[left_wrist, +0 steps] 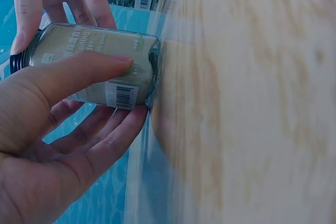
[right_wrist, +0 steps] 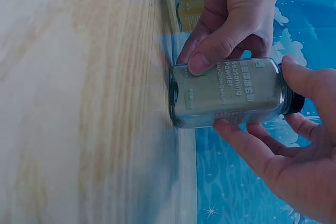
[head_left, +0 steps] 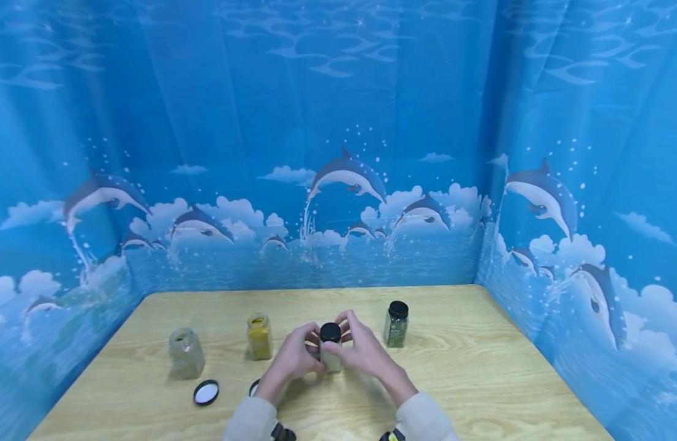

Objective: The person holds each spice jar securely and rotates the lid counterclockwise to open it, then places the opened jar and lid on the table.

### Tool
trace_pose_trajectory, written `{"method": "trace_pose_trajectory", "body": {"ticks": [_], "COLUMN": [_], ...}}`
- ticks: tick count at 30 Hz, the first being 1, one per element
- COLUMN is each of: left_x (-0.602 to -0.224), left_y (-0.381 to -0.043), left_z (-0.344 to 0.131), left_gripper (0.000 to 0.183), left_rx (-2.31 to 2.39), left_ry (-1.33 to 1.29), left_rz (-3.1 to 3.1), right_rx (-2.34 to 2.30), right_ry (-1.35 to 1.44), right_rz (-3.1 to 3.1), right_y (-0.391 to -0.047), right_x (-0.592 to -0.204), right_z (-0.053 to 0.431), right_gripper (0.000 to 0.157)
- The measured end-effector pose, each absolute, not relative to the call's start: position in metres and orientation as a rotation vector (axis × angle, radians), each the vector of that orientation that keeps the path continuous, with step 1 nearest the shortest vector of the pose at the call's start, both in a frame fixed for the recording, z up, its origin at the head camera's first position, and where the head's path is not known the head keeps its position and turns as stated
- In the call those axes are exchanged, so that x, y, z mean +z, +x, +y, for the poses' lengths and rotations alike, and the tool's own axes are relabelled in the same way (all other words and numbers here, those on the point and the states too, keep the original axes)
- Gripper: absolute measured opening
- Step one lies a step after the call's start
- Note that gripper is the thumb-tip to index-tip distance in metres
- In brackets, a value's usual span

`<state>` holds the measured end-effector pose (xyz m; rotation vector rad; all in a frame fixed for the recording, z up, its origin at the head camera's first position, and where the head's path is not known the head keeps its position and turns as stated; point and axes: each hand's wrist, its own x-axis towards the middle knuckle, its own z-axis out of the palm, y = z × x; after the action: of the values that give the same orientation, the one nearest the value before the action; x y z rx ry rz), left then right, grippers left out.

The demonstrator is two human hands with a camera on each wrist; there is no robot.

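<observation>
A glass jar of pale seasoning powder point(head_left: 331, 362) stands upright between both hands, its black lid point(head_left: 330, 332) on. My left hand point(head_left: 295, 355) grips the jar's lower body, with the thumb across the label side in the left wrist view and fingers behind. At the top, my right hand point(head_left: 367, 352) holds the jar with its thumb by the black lid point(right_wrist: 295, 103) and a fingertip against the glass. The jar's base is at the tabletop; whether it touches cannot be told.
Left of the hands stand a lidless jar of yellow powder point(head_left: 260, 338) and a lidless pale glass jar point(head_left: 187, 355). A black-rimmed lid point(head_left: 206, 392) lies on the wooden table point(head_left: 470, 392); another lid point(head_left: 253, 388) is partly hidden by the left forearm. A black-capped jar of green herbs point(head_left: 396, 326) stands right.
</observation>
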<state>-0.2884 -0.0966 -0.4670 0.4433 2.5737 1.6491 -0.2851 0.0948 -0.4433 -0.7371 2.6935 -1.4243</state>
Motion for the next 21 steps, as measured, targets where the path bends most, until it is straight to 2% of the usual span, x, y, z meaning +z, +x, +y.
{"method": "trace_pose_trajectory", "body": {"ticks": [5,14,21], "left_x": [-0.466,-0.466,-0.466], "left_y": [-0.288,-0.288,-0.288], "left_z": [-0.096,-0.097,-0.097], "left_gripper": [0.054,0.053,0.054], "left_rx": [1.626,1.600,1.608], "left_ry": [0.443,0.444,0.443], "left_rz": [2.593,2.608,2.599], "right_rx": [-1.392,-1.304,-1.297], "right_ry": [-0.766,-0.893,-0.890], "right_rz": [2.671,2.650,2.648], "right_y": [-0.285,-0.287,-0.289], "right_x": [-0.441,-0.437,-0.438], "right_z": [0.097,0.105,0.105], "right_gripper": [0.038,0.041,0.044]}}
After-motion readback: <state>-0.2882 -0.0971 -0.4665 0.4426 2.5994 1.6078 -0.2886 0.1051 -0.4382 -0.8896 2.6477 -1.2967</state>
